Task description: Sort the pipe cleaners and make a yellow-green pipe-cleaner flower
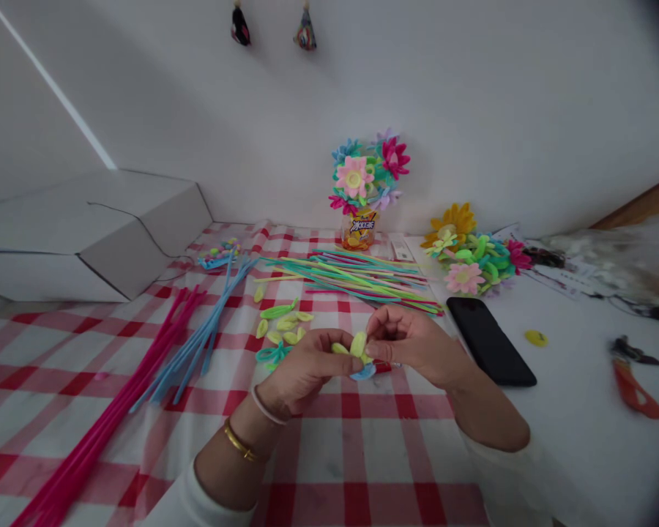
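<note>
My left hand [321,359] pinches pale yellow pipe-cleaner petals [359,344] between thumb and fingers, just above the checked cloth. Across from it, my right hand [398,340] has its thumb and fingertips closed on the edge of the same petals. Below the hands, a light blue round item [364,372] and a red item [383,366] show only in part. Several loose yellow-green petals [287,322] lie to the left of the hands, with a bright green looped piece [278,310] above them and a teal looped piece [273,354] nearer my left wrist.
Pink pipe cleaners [126,395] and blue ones [203,333] lie left; mixed-colour stems [356,278] lie behind the hands. Flowers stand in a labelled container [361,230]. More flowers [475,256], a phone [490,340] and orange-handled pliers [634,380] are right. A white box [88,234] sits left.
</note>
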The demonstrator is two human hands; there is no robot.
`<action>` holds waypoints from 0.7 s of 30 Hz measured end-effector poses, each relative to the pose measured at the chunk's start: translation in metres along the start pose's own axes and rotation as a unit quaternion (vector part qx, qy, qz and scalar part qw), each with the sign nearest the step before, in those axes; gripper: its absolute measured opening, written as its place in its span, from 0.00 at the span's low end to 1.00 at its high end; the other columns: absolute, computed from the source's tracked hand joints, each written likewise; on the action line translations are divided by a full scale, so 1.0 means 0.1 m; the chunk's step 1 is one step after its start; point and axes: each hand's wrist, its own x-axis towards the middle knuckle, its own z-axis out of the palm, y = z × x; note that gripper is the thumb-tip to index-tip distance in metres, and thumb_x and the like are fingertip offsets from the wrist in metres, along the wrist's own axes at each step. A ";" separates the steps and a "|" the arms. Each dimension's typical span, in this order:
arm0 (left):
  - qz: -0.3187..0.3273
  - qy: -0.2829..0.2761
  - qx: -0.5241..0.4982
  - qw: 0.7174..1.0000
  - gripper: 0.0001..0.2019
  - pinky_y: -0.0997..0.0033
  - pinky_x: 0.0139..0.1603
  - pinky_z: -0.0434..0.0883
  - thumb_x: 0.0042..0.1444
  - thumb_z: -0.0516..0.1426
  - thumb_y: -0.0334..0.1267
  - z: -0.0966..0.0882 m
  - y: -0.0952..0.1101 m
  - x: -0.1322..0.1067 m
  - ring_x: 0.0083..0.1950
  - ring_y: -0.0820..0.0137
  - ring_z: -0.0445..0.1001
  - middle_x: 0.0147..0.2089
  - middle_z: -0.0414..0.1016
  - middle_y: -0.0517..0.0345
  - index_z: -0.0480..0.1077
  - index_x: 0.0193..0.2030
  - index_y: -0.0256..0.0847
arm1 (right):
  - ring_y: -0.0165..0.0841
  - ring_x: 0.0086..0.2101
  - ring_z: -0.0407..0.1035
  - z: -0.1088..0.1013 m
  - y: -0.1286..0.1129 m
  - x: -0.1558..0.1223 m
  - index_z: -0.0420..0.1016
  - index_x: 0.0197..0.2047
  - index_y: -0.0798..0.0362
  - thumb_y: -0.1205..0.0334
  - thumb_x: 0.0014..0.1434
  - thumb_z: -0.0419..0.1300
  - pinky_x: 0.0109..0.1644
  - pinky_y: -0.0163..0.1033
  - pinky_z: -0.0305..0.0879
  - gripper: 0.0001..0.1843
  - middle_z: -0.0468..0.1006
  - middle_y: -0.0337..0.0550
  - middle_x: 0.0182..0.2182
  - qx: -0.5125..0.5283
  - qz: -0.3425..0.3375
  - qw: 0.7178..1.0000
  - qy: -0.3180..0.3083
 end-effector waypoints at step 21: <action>-0.008 -0.032 0.149 0.988 0.10 0.77 0.26 0.58 0.38 0.65 0.36 0.01 -0.04 -0.01 0.24 0.78 0.62 0.24 0.69 0.60 0.74 0.29 0.34 | 0.24 0.19 0.64 0.03 0.01 0.02 0.70 0.29 0.54 0.63 0.42 0.68 0.23 0.31 0.60 0.12 0.71 0.34 0.19 0.048 0.032 0.998 0.021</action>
